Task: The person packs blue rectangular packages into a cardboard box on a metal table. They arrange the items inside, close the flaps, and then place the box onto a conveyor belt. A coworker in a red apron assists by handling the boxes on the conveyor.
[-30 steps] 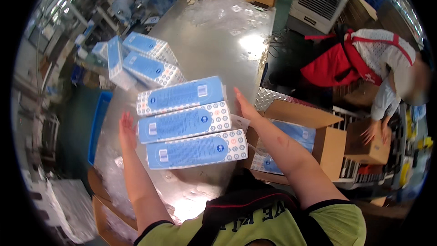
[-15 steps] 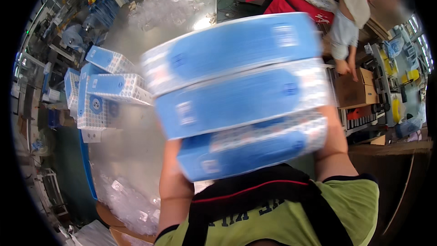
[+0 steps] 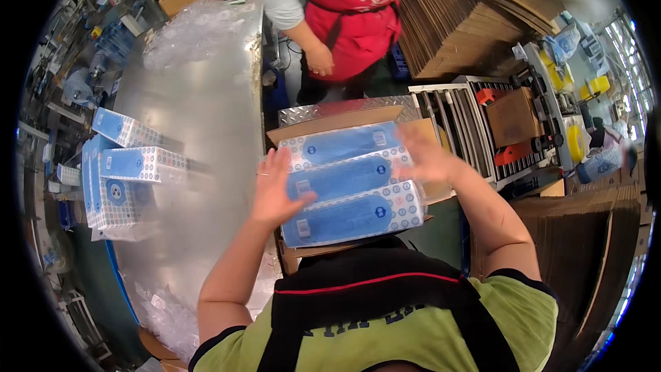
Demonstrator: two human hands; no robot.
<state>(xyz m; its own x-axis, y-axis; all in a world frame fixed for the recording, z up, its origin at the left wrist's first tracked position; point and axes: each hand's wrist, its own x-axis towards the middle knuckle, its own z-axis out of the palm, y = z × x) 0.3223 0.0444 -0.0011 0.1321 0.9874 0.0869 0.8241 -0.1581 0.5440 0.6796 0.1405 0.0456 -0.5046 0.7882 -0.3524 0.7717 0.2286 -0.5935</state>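
Note:
Three long blue-and-white patterned boxes lie side by side in an open brown carton [image 3: 334, 122] in front of me: a far box [image 3: 344, 146], a middle box [image 3: 341, 178] and a near box [image 3: 337, 218]. My left hand [image 3: 275, 189] is over the left ends of the boxes, fingers spread and thumb stretched to the right. Over the right end of the far and middle boxes, my right hand [image 3: 427, 158] is open, its fingers slightly blurred. Neither hand grips a box. Contact with the boxes cannot be made out.
A metal table [image 3: 213, 145] stands left, bearing stacked matching boxes [image 3: 131, 164] and clear plastic wrap [image 3: 196, 31]. A co-worker in a red apron [image 3: 358, 21] stands beyond the carton. Right are a roller conveyor [image 3: 451, 120], a closed carton [image 3: 513, 120] and flattened cardboard [image 3: 475, 21].
The three boxes, held up between my hands before, now rest lower in the carton. My hands have let go and spread. The co-worker has moved left and stands more upright.

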